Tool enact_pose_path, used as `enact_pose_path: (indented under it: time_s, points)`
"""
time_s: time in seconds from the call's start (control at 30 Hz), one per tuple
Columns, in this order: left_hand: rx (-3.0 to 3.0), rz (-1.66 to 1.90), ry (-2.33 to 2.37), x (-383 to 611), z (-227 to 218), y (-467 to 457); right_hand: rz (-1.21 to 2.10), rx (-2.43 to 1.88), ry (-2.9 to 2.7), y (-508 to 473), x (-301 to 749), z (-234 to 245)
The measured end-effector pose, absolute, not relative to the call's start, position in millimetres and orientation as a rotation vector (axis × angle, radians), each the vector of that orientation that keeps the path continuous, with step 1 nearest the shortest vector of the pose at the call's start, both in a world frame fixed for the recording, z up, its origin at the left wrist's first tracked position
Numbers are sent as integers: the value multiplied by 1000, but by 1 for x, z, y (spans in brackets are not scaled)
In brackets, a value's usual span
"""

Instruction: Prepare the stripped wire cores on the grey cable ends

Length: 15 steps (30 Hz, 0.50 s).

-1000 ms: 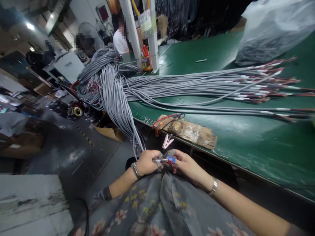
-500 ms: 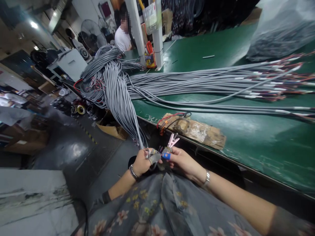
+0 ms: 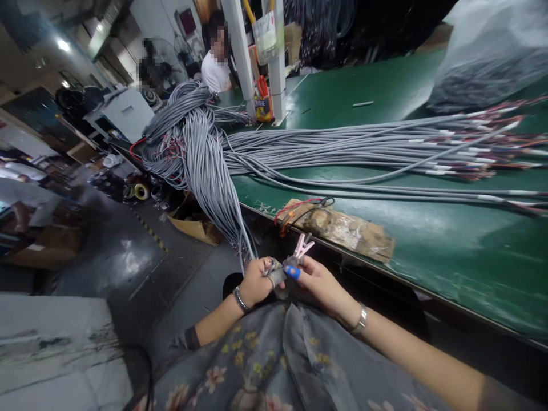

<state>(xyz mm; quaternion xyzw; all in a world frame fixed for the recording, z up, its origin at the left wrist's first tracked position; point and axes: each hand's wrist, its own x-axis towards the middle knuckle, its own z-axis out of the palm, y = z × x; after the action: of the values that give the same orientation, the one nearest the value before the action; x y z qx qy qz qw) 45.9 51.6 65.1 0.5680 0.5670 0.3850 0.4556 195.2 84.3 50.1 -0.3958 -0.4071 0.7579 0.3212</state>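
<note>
My left hand is closed around the end of a grey cable that hangs off the green table. My right hand is closed too, pinching a small blue-tipped piece against that cable end. The two hands meet just above my lap. A pink clip dangles from the table edge right behind my fingers. The grey cable belongs to a big bundle of grey cables draped over the table corner.
Long grey cables with red and white ends stretch across the table. A worn cardboard pad with red and black leads lies at the near edge. A clear plastic bag sits far right. A white post and a person in white are beyond.
Both hands rose from my lap toward the pink clip and stay there, still together on the cable end. The view shifted a little.
</note>
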Motion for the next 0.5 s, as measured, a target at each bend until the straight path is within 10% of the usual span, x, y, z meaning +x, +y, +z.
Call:
enact_pose_path:
  time_s: [0.5]
  points:
    - [1231, 970, 1414, 46, 62, 52, 2060, -1046, -864, 85, 193, 48]
